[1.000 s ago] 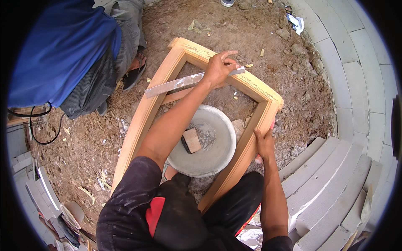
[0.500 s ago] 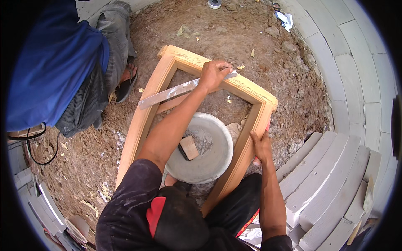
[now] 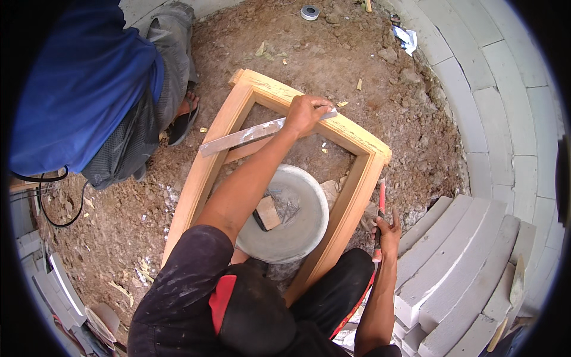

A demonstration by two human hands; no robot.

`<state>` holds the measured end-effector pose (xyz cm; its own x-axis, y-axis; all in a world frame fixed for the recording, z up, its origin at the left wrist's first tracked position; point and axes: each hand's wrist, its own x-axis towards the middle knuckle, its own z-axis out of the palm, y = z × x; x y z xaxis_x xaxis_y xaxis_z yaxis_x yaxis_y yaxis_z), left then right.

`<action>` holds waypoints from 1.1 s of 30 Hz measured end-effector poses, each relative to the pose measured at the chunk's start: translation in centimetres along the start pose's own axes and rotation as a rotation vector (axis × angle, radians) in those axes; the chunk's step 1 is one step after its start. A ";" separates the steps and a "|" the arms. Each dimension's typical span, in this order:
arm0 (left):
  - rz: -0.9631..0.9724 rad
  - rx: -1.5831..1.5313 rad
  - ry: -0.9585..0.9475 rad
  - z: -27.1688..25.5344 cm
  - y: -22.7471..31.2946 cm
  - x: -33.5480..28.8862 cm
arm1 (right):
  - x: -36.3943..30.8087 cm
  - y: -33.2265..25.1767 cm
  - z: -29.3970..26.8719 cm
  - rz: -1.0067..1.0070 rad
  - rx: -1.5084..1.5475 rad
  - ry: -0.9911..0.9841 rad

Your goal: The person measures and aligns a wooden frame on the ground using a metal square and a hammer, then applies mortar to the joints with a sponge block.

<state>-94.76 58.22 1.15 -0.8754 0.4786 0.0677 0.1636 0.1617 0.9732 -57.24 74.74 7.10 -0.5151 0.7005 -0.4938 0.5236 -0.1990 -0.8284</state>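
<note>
My left hand (image 3: 304, 115), fingers pinched, presses the end of a flat grey metal bar (image 3: 250, 134) onto the top rail of a wooden frame (image 3: 279, 89). The bar slants across the frame to its left side. Whether anything else is between those fingertips is too small to tell. Just outside the frame's right side, my right hand (image 3: 388, 237) has its fingers around a long red-and-black tool (image 3: 381, 196); its kind is unclear. A grey basin (image 3: 312, 232) with a wooden block (image 3: 269, 213) and several nails (image 3: 288, 211) stands inside the frame.
At left stands a person in a blue top (image 3: 89, 113), a sandalled foot (image 3: 183, 122) near the frame. Stacked grey blocks (image 3: 458, 250) lie at right, below a block wall (image 3: 505, 113). A tape roll (image 3: 309, 12) rests on the rough soil. A black cable (image 3: 62, 223) loops at left.
My right hand has left the frame's right side and moved outward and nearer to the red-and-black tool, which has shifted. The left hand stays at the metal bar; the view has shifted slightly.
</note>
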 end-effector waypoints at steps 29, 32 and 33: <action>0.076 0.249 0.022 0.4 -1.1 0.0 | -0.9 -13.1 17.1 -0.474 -0.845 -0.140; 0.073 0.207 0.055 0.3 -1.2 0.0 | -2.1 -13.5 17.3 -0.550 -0.768 -0.112; 0.069 0.209 0.052 0.3 -1.2 0.0 | -2.3 -13.4 17.3 -0.575 -0.731 -0.080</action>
<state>-94.85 58.34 -0.13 -0.8803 0.4502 0.1494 0.3100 0.3076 0.8996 -74.81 63.89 14.74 -0.8589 0.5026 -0.0987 0.4565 0.6636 -0.5926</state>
